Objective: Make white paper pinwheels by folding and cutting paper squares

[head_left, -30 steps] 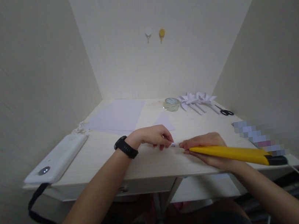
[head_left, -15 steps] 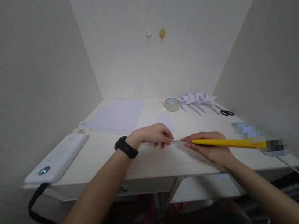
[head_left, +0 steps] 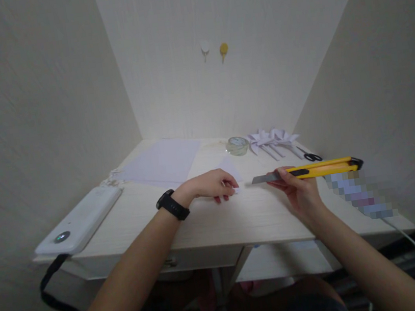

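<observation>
My right hand (head_left: 299, 191) grips a yellow utility knife (head_left: 321, 168), its blade out and pointing left, a short gap from my other hand. My left hand (head_left: 215, 184), with a black watch on the wrist, is closed in a pinch over the desk (head_left: 210, 227). A small white piece (head_left: 236, 190), perhaps paper, pokes out from its fingertips; most of it is hidden. Just behind lies a small triangular piece of white paper (head_left: 229, 168).
Larger white paper sheets (head_left: 165, 161) lie at the back left. A tape roll (head_left: 237, 145), several paper pinwheels (head_left: 272, 138) and black scissors (head_left: 313, 157) are at the back right. A white power bank (head_left: 79, 220) sits left, a blurred-out item (head_left: 360, 196) with a cable right.
My right hand has drawn back to the right and turned, lifting the knife away from the white piece, so the blade now shows fully. My left hand has barely moved.
</observation>
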A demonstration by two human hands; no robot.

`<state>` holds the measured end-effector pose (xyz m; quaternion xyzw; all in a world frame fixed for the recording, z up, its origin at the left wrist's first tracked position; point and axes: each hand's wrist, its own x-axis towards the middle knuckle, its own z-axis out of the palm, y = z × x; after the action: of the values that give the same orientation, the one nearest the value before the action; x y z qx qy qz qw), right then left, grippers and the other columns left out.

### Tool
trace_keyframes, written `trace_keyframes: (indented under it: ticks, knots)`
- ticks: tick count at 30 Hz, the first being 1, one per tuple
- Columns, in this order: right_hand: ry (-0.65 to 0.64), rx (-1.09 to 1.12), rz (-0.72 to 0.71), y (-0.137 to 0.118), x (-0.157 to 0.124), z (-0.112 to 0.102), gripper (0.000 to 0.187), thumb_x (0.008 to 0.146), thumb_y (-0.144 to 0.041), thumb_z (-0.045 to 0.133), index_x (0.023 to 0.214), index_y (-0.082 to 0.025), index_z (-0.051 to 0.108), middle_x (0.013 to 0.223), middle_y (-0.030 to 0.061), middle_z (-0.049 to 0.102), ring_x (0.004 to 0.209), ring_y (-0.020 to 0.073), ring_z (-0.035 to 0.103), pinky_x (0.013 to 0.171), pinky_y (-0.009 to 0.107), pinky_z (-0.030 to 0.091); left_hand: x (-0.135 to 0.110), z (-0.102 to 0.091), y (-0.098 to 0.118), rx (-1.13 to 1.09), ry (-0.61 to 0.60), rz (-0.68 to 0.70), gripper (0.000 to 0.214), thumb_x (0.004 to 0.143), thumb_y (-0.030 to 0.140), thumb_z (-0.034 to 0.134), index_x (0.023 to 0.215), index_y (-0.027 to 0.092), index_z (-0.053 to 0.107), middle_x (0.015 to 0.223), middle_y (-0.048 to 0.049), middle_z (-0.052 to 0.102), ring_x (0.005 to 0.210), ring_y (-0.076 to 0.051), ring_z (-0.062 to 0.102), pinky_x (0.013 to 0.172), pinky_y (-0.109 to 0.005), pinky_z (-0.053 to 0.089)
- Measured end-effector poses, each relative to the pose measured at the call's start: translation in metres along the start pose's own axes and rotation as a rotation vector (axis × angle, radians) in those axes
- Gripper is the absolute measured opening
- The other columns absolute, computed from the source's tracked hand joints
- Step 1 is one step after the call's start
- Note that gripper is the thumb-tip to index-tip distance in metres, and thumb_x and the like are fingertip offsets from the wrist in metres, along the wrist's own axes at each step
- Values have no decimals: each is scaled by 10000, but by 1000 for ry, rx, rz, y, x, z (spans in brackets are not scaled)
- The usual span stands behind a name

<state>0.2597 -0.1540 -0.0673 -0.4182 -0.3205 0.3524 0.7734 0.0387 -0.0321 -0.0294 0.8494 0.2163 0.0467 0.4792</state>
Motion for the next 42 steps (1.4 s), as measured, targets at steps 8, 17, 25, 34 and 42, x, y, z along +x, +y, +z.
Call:
trace_keyframes:
  ticks: [8,17,25,34,42]
  knots:
    - [81,-21,-61,4,1,0,323,487,-296,915,689,-149,710,668,-11,680,513,127,639,517,261,621,8,-25,-9,16,303,-145,113,780,190,622,786,90,674,655,-54,659,568,-137,615,576,-265,513]
    - [191,-48,17,4,1,3,284,518,-264,868,701,-140,689,651,12,700,503,133,647,534,238,603,35,-68,-9,621,495,-382,291,671,10,597,909,86,747,791,-110,745,726,-178,664,693,-248,469]
    - [101,-84,223,1,2,2,140,582,-226,750,637,-135,659,636,88,728,603,195,699,531,248,578,66,-63,-33,694,576,-372,322,722,26,579,999,93,729,946,-134,742,868,-196,674,753,-238,476]
    - [61,-130,242,0,4,0,302,612,-241,749,878,-156,633,643,66,733,641,209,716,521,253,532,61,-52,-31,816,674,-232,267,858,111,488,1018,89,701,1107,-194,631,1002,-250,615,899,-330,460]
    - [4,-108,155,3,5,1,364,636,-437,809,772,-190,579,609,49,722,650,213,712,595,285,538,53,-40,-27,874,711,-136,294,895,131,467,1110,121,668,1175,-152,619,1054,-229,594,947,-312,416]
